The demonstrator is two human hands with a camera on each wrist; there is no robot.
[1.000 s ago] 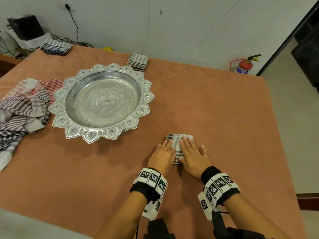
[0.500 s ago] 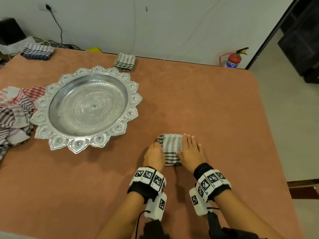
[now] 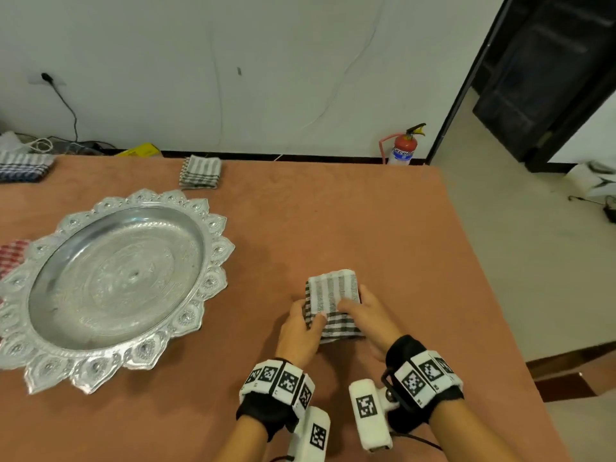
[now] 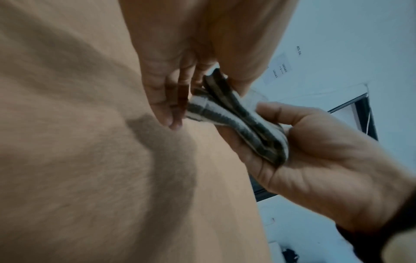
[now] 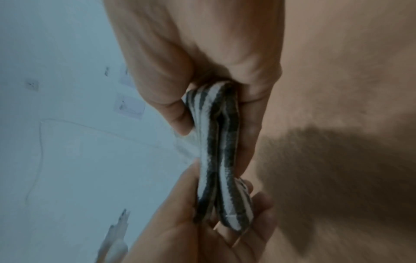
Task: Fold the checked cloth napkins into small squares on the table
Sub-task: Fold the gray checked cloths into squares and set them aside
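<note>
A grey-and-white checked napkin (image 3: 333, 303), folded into a small thick square, is held just above the brown table (image 3: 350, 228) near its front right. My left hand (image 3: 300, 330) grips its left edge, thumb on top and fingers underneath. My right hand (image 3: 363, 313) grips the right edge the same way. In the left wrist view the folded napkin (image 4: 236, 122) runs from my left hand (image 4: 171, 106) to my right hand (image 4: 315, 160). In the right wrist view the layered edge of the napkin (image 5: 216, 151) sits between my right hand (image 5: 225, 74) and my left hand (image 5: 202, 224).
A large ornate silver tray (image 3: 213, 248) lies on the left half of the table. Two folded napkins (image 3: 201, 172) (image 3: 23, 166) lie along the far edge. A red checked cloth (image 3: 11, 258) shows left of the tray. The table's right edge (image 3: 483, 278) is near my right hand.
My hands were pressing flat on the napkin on the table. Now both grip its edges and hold it slightly off the surface. The head view has shifted right.
</note>
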